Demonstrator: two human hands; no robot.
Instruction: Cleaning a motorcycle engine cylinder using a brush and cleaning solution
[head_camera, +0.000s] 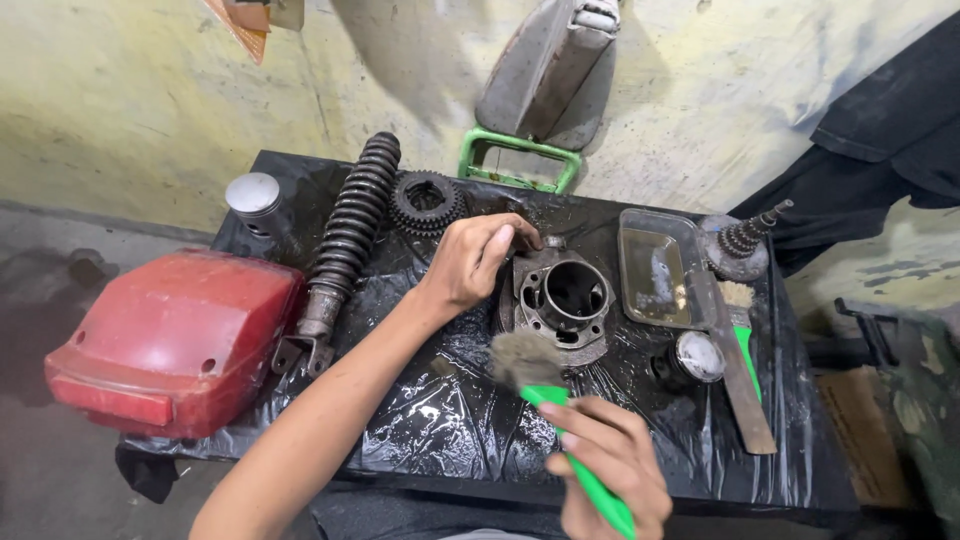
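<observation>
- The grey, finned metal engine cylinder (562, 298) lies on its side near the middle of the black plastic-covered tabletop (450, 430), its round bore facing up toward the camera.
- The left hand (472, 262) rests on the cylinder's upper left edge, fingers curled over the rim and steadying it.
- The right hand (610, 468) is clenched around the green handle of a grubby bristle brush (527, 362), whose head sits just at the cylinder's lower left side.
- The cylinder looks dull and grimy and the plastic around it wet, so the cleaning seems partway, with dirt left.
- Just right lie a clear rectangular tray of yellowish liquid (655, 275), a small round gauge (695, 356) and a flat metal file (740, 375).
- To the left lie a black coiled shock absorber (345, 235), a toothed sprocket (427, 200) and a red plastic body cover (175, 340); nothing blocks the brush.
</observation>
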